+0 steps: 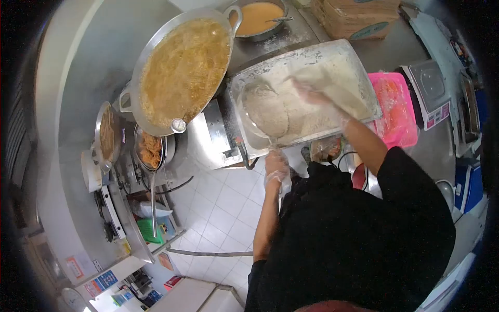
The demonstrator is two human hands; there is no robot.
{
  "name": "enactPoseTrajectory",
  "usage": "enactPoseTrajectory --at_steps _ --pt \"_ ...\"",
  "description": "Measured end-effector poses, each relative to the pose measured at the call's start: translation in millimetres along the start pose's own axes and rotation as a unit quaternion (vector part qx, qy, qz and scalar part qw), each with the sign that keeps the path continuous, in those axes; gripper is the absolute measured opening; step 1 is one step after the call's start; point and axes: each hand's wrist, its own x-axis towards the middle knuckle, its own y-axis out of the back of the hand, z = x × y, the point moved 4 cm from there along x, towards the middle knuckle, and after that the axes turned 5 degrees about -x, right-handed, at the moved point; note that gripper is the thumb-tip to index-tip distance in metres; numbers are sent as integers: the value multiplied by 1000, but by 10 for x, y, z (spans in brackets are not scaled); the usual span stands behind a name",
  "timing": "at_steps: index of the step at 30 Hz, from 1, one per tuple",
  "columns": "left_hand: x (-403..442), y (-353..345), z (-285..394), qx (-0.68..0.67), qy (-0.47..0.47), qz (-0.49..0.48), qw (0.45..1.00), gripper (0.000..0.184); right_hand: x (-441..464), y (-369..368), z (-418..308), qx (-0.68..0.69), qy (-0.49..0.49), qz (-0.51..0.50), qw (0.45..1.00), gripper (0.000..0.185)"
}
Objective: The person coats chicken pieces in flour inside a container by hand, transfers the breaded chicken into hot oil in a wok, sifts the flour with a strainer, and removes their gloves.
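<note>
My left hand [277, 165], in a clear plastic glove, is closed around the handle of a round strainer [250, 122]. The strainer lies tilted in the near left part of a large metal tray [375, 110] of pale flour [332, 78], with flour-like powder in its bowl. Above the middle of the flour is my right hand [311, 94], also gloved. Motion blurs its fingers, so I cannot make out whether they hold anything.
A wide pan [184, 70] of bubbling oil with a dial thermometer [178, 125] stands left. Fried pieces [149, 151] fill a long-handled strainer below it. A bowl of orange batter [258, 18] stands behind; a pink bin [405, 109] and scale [429, 93] stand right.
</note>
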Motion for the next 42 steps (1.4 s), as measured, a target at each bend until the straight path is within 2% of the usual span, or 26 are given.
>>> enactPoseTrajectory --at_steps 3,7,10,11,14,17,20,21,22,23,24,25,26,27,28,29,30,32,34,35,37,38,39,40,41,42 --pt "-21 37 -91 -45 -6 12 999 11 -497 104 725 -57 -96 -90 990 74" --pt "-84 -3 -12 -120 -5 22 993 12 -537 -848 520 -85 -193 -91 973 81" --pt "-62 -8 121 -84 -14 6 996 12 -261 -1240 116 87 -248 -83 961 87" --pt "-58 -38 152 -92 15 -14 996 13 -285 -1124 -187 258 -270 -106 921 91" --pt "31 197 249 -95 53 16 994 11 -301 -905 -444 298 -239 -153 911 92" --pt "40 147 166 -21 -62 77 995 6 -247 -664 -911 322 -252 -97 907 92" --pt "29 272 126 -11 -153 100 983 4 -255 -193 -1387 398 -203 -128 885 89" --pt "5 329 92 -2 -196 103 975 4 -98 -146 -944 216 -200 -156 943 84" --pt "37 452 45 -135 -137 57 980 5 -16 -181 -616 130 -175 -156 964 79" --pt "58 575 -4 -266 -69 29 961 5 46 -267 -330 67 -135 -133 980 73" --pt "43 813 102 -510 111 -56 851 6 115 -364 -1 34 -75 -95 992 67" --pt "-12 900 226 -697 277 -134 647 7 186 -457 281 11 -22 -51 998 62" --pt "-40 947 282 -727 286 -136 609 8 245 -536 507 15 31 -13 999 57" --pt "-94 979 325 -756 296 -136 569 9 196 -349 304 -126 -6 42 991 50" --pt "-96 1000 345 -784 302 -133 527 10 189 -130 124 -108 -61 36 992 45" --pt "-52 1006 344 -728 249 -173 615 11 144 11 36 -92 -119 23 988 40" --pt "19 931 329 -690 228 -191 659 12 96 140 -30 -78 -178 12 981 35" --pt "65 723 109 -600 195 -224 743 16 1 297 184 -215 -90 47 971 34" --pt "278 595 64 -670 173 -219 687 17 -151 612 519 -366 14 118 923 34" --pt "308 847 441 -552 155 -207 793 15 -243 646 689 -375 6 120 919 34" --pt "354 944 635 -444 141 -203 861 15 -229 764 780 -284 -42 45 957 29" --pt "429 939 618 -465 146 -216 846 17 -158 836 992 -265 57 93 958 26" --pt "383 885 601 -481 158 -242 828 19 -302 735 1374 -333 104 118 930 26" --pt "339 695 548 -436 40 -189 879 21 -442 639 1743 -399 148 149 893 26" --pt "408 374 437 -380 -86 -123 913 22 -511 737 1623 -364 123 162 909 26" --pt "502 334 467 -302 -151 -110 935 24 -563 770 1498 -336 104 176 919 26"
